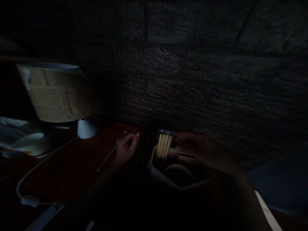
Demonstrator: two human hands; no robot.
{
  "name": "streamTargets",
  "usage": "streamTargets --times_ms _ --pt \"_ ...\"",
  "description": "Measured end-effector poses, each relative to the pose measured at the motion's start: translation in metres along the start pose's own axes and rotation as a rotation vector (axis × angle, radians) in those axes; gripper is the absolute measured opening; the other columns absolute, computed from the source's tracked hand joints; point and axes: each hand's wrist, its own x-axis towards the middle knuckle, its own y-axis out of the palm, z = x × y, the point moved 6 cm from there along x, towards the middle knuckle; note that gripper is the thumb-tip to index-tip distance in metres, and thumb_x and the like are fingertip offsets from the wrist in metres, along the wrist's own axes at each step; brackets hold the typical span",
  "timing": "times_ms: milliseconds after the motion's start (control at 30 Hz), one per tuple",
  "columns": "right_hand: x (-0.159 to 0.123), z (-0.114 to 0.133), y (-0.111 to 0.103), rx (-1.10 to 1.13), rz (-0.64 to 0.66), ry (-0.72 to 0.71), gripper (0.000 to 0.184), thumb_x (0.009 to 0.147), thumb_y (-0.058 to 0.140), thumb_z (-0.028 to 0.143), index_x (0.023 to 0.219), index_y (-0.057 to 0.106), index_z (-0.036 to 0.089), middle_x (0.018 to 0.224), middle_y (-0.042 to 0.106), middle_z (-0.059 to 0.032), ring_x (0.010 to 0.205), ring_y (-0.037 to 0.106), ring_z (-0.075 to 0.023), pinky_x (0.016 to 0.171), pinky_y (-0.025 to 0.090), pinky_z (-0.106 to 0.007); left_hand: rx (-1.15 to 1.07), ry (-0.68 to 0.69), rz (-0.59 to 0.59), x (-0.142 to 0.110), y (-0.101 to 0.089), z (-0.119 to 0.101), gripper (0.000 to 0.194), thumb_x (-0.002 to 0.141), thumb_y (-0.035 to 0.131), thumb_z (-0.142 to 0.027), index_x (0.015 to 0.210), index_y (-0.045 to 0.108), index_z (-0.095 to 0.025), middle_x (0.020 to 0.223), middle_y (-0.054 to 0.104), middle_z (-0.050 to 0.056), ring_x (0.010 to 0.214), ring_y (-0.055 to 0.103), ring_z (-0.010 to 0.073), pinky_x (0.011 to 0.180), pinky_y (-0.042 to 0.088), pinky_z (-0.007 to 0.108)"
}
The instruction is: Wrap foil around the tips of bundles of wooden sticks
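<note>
The scene is very dark. My left hand [126, 148] is closed over the dark red tabletop, fingers curled in, and what it holds, if anything, is hidden. Beside it a thin stick [106, 159] slants down to the left. My right hand [198, 146] has its fingertips at the right edge of a clear plastic pack of pale wooden sticks [164, 145], seemingly pinching it. The pack stands upright at the back left of a light-coloured open container [166, 182]. Inside that container a rounded object [179, 173] shows dimly.
At the left stands a lamp with a printed paper-like shade [56, 93] and white base [87, 129]. Its white cord [38, 162] curves across the table. A pale bowl [32, 144] sits further left. Behind everything rises a stone-brick wall [163, 61].
</note>
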Motion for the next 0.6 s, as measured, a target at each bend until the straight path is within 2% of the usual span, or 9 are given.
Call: streamTargets --times_ms 167,267,367,433,533,600 --pt "0.008 0.003 0.023 0.059 0.149 -0.050 0.035 0.082 0.074 0.034 0.114 0.069 0.021 0.114 0.074 -0.0075 0.106 0.070 -0.0240 0.090 0.055 -0.038 -0.084 -0.037 0.054 -0.001 0.002 -0.007 0.030 0.092 0.054 -0.039 0.071 0.060 -0.018 0.066 0.060 0.000 0.065 0.056 0.0145 0.065 0.044 0.025" --pt "0.010 0.002 0.028 0.023 0.156 -0.060 0.029 0.083 0.073 0.033 0.110 0.070 0.021 0.112 0.074 -0.0065 0.106 0.070 -0.0231 0.093 0.054 -0.038 -0.327 -0.124 0.126 -0.006 0.008 -0.017 0.029 0.091 0.056 -0.043 0.083 0.065 -0.017 0.080 0.068 0.004 0.079 0.064 0.0176 0.075 0.049 0.028" --pt "0.010 0.002 0.030 -0.006 0.161 -0.066 0.029 0.084 0.072 0.035 0.109 0.071 0.021 0.113 0.074 -0.0062 0.106 0.070 -0.0230 0.095 0.053 -0.038 -0.582 -0.196 0.292 -0.013 0.022 -0.031 0.033 0.089 0.060 -0.047 0.102 0.067 -0.017 0.100 0.074 0.008 0.097 0.068 0.0222 0.090 0.051 0.033" --pt "0.010 0.002 0.030 -0.017 0.162 -0.076 0.026 0.086 0.071 0.035 0.108 0.072 0.022 0.110 0.075 -0.0055 0.103 0.070 -0.0228 0.094 0.053 -0.038 -0.714 -0.228 0.416 -0.016 0.030 -0.038 0.036 0.088 0.063 -0.043 0.114 0.066 -0.019 0.116 0.072 0.010 0.112 0.065 0.0241 0.100 0.048 0.036" --pt "0.010 0.002 0.030 -0.037 0.147 -0.085 0.024 0.086 0.071 0.035 0.106 0.073 0.023 0.107 0.076 -0.0044 0.101 0.071 -0.0222 0.094 0.053 -0.037 -0.826 -0.299 0.542 -0.019 0.037 -0.042 0.037 0.086 0.068 -0.036 0.120 0.065 -0.022 0.128 0.068 0.010 0.125 0.060 0.0254 0.108 0.044 0.040" --pt "0.010 0.002 0.033 -0.028 0.155 -0.083 0.028 0.084 0.073 0.034 0.110 0.072 0.023 0.113 0.075 -0.0041 0.105 0.070 -0.0223 0.096 0.053 -0.037 -0.820 -0.318 0.594 -0.022 0.040 -0.043 0.035 0.084 0.070 -0.031 0.117 0.067 -0.022 0.130 0.067 0.009 0.128 0.058 0.0258 0.110 0.042 0.042"
